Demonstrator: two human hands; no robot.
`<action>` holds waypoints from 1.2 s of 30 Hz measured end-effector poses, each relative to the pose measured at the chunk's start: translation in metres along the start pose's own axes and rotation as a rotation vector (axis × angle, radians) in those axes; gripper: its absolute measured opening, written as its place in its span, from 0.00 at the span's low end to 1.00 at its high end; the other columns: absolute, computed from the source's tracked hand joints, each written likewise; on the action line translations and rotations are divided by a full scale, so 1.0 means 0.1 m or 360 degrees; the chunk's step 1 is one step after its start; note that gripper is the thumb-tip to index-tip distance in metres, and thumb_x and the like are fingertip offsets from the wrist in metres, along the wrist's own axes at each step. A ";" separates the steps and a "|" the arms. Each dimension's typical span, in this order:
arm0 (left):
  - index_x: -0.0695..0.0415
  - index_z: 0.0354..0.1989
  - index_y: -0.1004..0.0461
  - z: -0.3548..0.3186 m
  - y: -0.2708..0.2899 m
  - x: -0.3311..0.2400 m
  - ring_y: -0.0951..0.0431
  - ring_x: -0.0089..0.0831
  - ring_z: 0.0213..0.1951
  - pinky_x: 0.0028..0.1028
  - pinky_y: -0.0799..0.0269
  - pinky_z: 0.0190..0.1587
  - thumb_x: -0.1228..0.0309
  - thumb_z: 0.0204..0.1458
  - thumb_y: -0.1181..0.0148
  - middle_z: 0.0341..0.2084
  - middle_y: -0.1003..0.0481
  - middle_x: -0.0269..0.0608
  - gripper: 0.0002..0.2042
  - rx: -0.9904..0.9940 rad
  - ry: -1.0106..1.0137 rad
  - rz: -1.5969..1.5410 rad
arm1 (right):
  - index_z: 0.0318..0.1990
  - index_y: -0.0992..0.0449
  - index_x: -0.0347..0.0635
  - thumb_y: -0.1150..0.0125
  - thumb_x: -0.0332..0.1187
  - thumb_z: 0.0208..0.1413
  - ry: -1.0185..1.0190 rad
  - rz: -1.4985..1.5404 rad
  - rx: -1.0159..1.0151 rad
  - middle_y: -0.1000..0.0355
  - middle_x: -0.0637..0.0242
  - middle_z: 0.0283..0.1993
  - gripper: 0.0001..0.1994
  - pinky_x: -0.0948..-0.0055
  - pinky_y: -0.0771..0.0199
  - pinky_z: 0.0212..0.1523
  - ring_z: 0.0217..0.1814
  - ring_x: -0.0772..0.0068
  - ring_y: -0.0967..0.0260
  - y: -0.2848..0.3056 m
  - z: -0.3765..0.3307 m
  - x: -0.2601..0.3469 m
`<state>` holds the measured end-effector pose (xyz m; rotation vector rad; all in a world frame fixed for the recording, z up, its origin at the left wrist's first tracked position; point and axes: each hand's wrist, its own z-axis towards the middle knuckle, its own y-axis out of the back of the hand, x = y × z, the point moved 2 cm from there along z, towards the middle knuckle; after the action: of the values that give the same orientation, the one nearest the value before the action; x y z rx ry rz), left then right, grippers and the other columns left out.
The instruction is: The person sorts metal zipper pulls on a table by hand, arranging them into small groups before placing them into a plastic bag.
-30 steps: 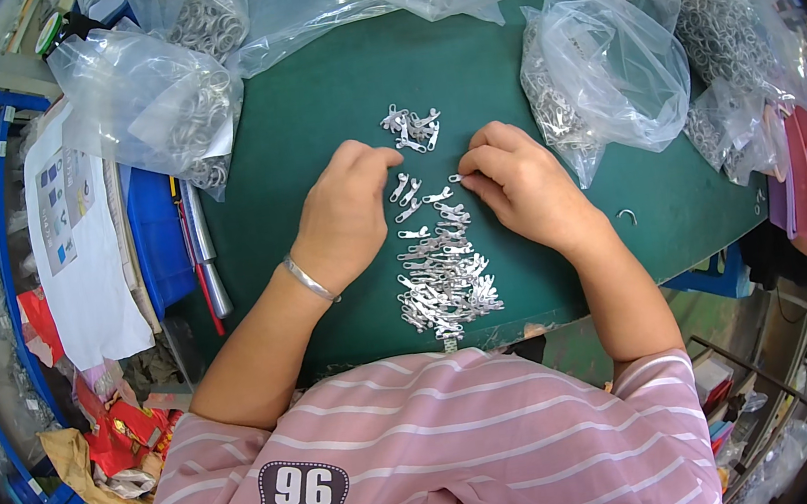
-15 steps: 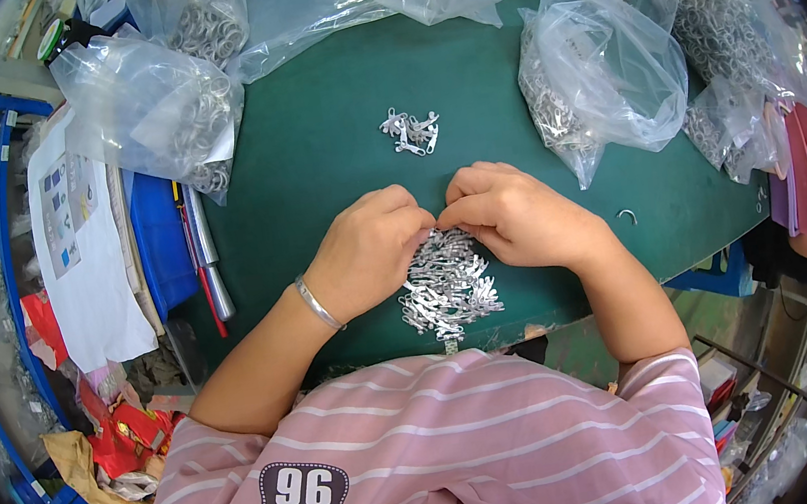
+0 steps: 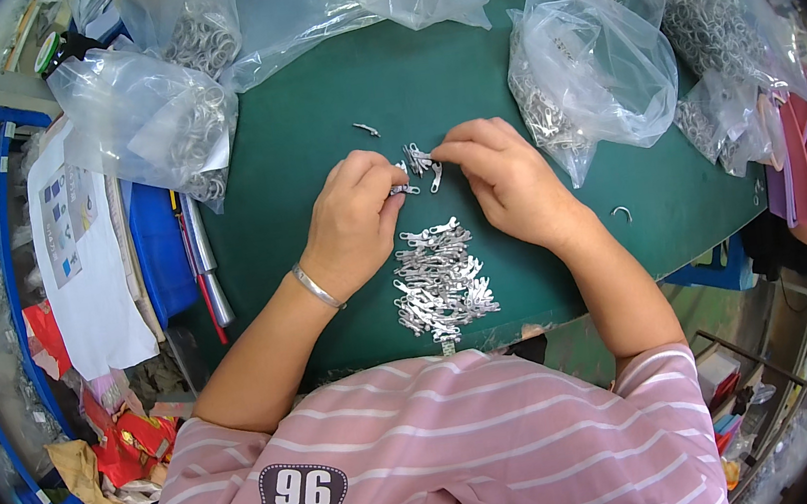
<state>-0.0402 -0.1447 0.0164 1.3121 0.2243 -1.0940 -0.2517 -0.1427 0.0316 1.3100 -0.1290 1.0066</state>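
On the green tabletop lies a dense pile of small silver zipper pulls, right in front of me. Beyond it sits a smaller loose group of zipper pulls, between my two hands. My left hand, with a silver bangle at its wrist, pinches a zipper pull between thumb and fingers. At the right edge of the small group are the closed fingertips of my right hand; whether a piece is in them is hidden. One single pull lies apart, farther out.
Clear plastic bags of metal parts stand at the left, at the right and along the far side. A curved metal piece lies right of my right forearm. Left of the table are a blue tray and pens.
Both hands have moved away from the large pile, out to the small group. That group now sits partly nearer and more spread, with one pull left behind farther out.
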 end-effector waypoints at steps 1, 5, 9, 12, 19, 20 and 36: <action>0.61 0.39 0.23 0.00 0.00 -0.01 0.22 0.44 0.40 0.35 0.25 0.43 0.84 0.49 0.34 0.39 0.25 0.45 0.10 0.0026 -0.0041 0.0009 | 0.45 0.20 0.38 0.40 0.17 0.49 0.0060 -0.0015 0.0024 0.26 0.59 0.47 0.15 0.58 0.27 0.50 0.48 0.51 0.29 0.00 0.00 0.02; 0.62 0.42 0.22 -0.01 0.05 -0.06 0.21 0.38 0.38 0.31 0.24 0.41 0.84 0.52 0.37 0.40 0.25 0.45 0.09 0.0012 0.0094 -0.0181 | 0.42 0.19 0.40 0.38 0.17 0.46 0.0017 0.0073 0.0018 0.25 0.62 0.45 0.14 0.59 0.26 0.48 0.46 0.54 0.28 -0.03 -0.08 0.02; 0.61 0.44 0.22 -0.03 0.13 0.03 0.20 0.33 0.36 0.28 0.22 0.39 0.85 0.54 0.39 0.41 0.24 0.46 0.10 -0.0110 0.0111 -0.0038 | 0.41 0.19 0.41 0.37 0.17 0.46 -0.0012 0.0023 0.0027 0.26 0.63 0.43 0.14 0.60 0.26 0.46 0.44 0.56 0.29 0.01 -0.08 0.02; 0.61 0.40 0.21 -0.03 0.11 -0.05 0.22 0.38 0.38 0.32 0.25 0.40 0.83 0.51 0.35 0.38 0.25 0.43 0.09 0.0061 -0.0068 0.0060 | 0.38 0.19 0.42 0.34 0.20 0.48 0.0056 -0.0003 0.0012 0.27 0.65 0.41 0.10 0.60 0.28 0.44 0.43 0.57 0.29 -0.06 -0.07 0.03; 0.61 0.36 0.22 -0.11 0.09 -0.10 0.24 0.42 0.37 0.35 0.27 0.40 0.81 0.48 0.33 0.35 0.27 0.43 0.07 0.0108 -0.0057 0.0094 | 0.35 0.20 0.42 0.32 0.23 0.50 0.0121 0.0151 0.0210 0.28 0.66 0.39 0.05 0.60 0.29 0.42 0.42 0.58 0.30 0.00 -0.06 0.07; 0.61 0.36 0.22 -0.11 0.09 -0.10 0.24 0.42 0.37 0.35 0.27 0.39 0.81 0.49 0.33 0.35 0.27 0.43 0.07 0.0119 -0.0037 0.0082 | 0.35 0.20 0.42 0.33 0.23 0.50 0.0094 0.0165 0.0179 0.28 0.65 0.39 0.05 0.60 0.29 0.42 0.41 0.57 0.30 0.01 -0.05 0.07; 0.62 0.40 0.23 -0.13 0.16 0.03 0.24 0.46 0.41 0.37 0.28 0.44 0.84 0.50 0.37 0.38 0.28 0.47 0.09 0.0037 0.0057 0.0157 | 0.34 0.22 0.42 0.36 0.24 0.46 0.0269 -0.0179 0.0035 0.31 0.65 0.38 0.06 0.62 0.30 0.42 0.42 0.58 0.31 -0.32 0.29 0.06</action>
<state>-0.0209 -0.1377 0.0210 1.3507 0.1722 -0.9928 -0.2137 -0.1612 0.0210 1.2325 0.0839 1.0198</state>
